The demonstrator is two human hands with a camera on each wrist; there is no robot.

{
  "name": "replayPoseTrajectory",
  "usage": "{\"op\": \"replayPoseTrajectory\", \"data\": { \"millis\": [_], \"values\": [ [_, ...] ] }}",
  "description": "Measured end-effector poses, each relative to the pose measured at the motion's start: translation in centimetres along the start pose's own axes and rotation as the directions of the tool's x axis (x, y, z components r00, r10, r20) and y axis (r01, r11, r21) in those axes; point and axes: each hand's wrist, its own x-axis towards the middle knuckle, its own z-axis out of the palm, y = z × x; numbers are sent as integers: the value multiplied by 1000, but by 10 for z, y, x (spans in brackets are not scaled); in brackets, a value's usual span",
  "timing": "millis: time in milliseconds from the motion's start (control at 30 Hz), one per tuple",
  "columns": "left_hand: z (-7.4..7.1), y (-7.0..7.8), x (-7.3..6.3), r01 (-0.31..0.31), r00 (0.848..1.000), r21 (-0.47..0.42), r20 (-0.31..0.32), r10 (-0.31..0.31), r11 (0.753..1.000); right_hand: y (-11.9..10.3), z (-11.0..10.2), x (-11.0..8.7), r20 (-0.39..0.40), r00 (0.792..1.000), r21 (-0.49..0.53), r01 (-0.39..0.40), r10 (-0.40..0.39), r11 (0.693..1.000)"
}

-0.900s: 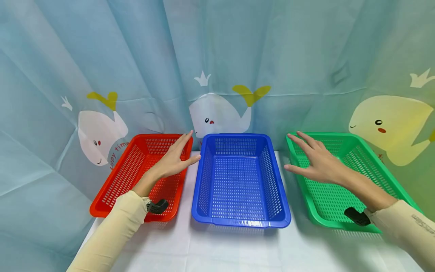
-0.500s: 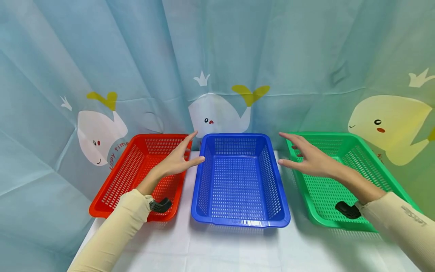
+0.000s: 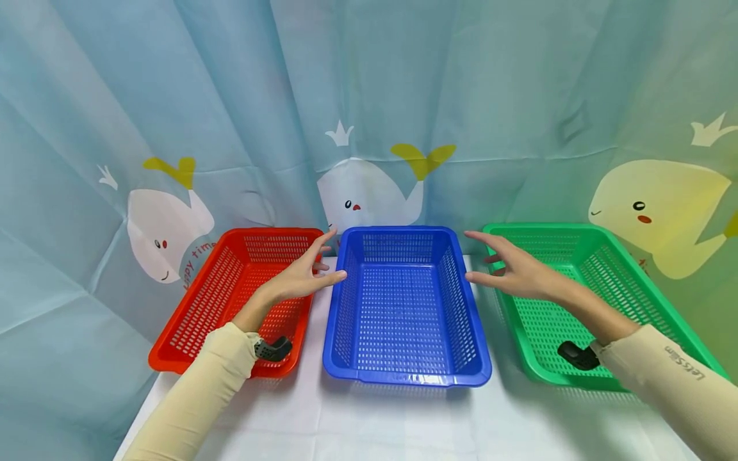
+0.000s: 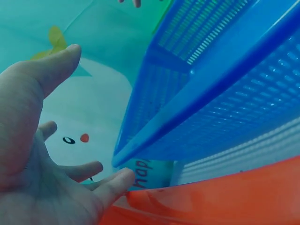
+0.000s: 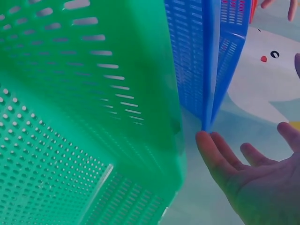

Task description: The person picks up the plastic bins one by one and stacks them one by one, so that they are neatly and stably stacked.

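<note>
two pale sleeves [image 3: 196,390] are being worn above one white table [image 3: 398,422]. two hands, the left hand [image 3: 296,278] and the right hand [image 3: 521,272], are being held near opposite rims of one blue basket [image 3: 403,376], their fingers and thumbs being loosely spread. the blue basket is being flanked on the table by one red basket [image 3: 207,307] and one green basket [image 3: 536,333]. a rectangular form, slotted walls, finely holed floor and glossy rim are being displayed by it. behind, three whales [image 3: 371,189] are being shown on a bluish curtain [image 3: 369,77].

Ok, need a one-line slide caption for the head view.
Empty left grip and right grip flank a blue basket between a red basket and a green basket, whale-print curtain behind.
</note>
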Motion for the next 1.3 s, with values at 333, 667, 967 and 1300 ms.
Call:
{"op": "replayPoseTrajectory", "data": {
  "millis": [333,667,967,1300],
  "values": [
    [2,-4,3,49,999,-116,26,-46,992,2,4,3,66,997,45,-36,33,998],
    [2,-8,9,123,989,-254,112,-97,959,6,10,6,197,967,245,-207,161,947],
    [0,-13,13,188,978,-331,153,-144,925,9,15,4,276,939,396,-305,205,866],
    [1,-10,11,195,976,-166,127,-175,967,10,23,3,285,934,411,-320,214,853]
  ]
}}
